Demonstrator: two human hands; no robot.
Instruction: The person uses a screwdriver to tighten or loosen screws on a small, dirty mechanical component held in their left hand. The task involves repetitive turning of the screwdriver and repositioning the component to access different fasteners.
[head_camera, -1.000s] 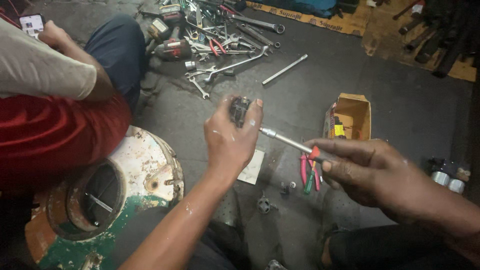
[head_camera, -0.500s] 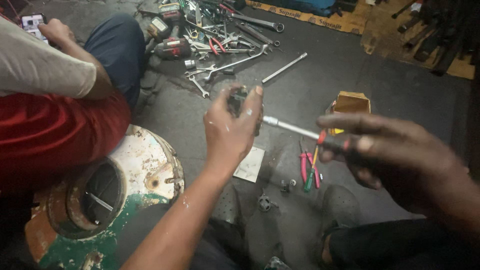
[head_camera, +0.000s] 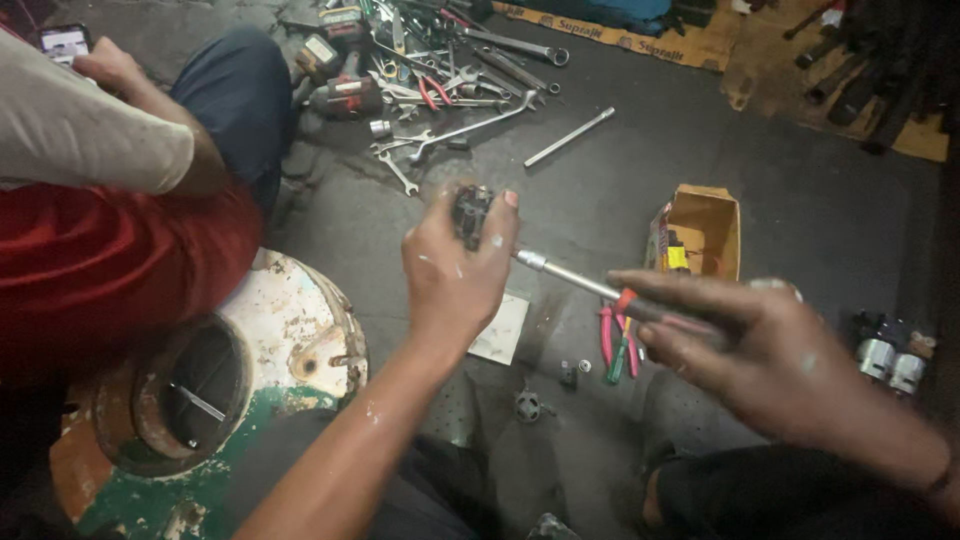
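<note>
My left hand (head_camera: 455, 275) is raised over the dark floor and grips a small dark metal part (head_camera: 470, 212) at its top. My right hand (head_camera: 760, 355) holds the handle of a screwdriver (head_camera: 572, 278) whose silver shaft points left into that part. The handle is mostly hidden under my fingers. Below the hands lie red and green pliers (head_camera: 615, 340) and a few small loose metal pieces (head_camera: 527, 404).
A round rusty white and green housing (head_camera: 280, 350) with a central hole sits at lower left. Another person in a red shirt (head_camera: 100, 270) sits at left. A pile of wrenches and tools (head_camera: 430, 75) lies at the top, a small cardboard box (head_camera: 705, 228) at right, and silver sockets (head_camera: 890, 360) at far right.
My right hand has shifted along the screwdriver and turned, fingers now stretched over the handle. My left hand keeps its hold on the part and has hardly moved.
</note>
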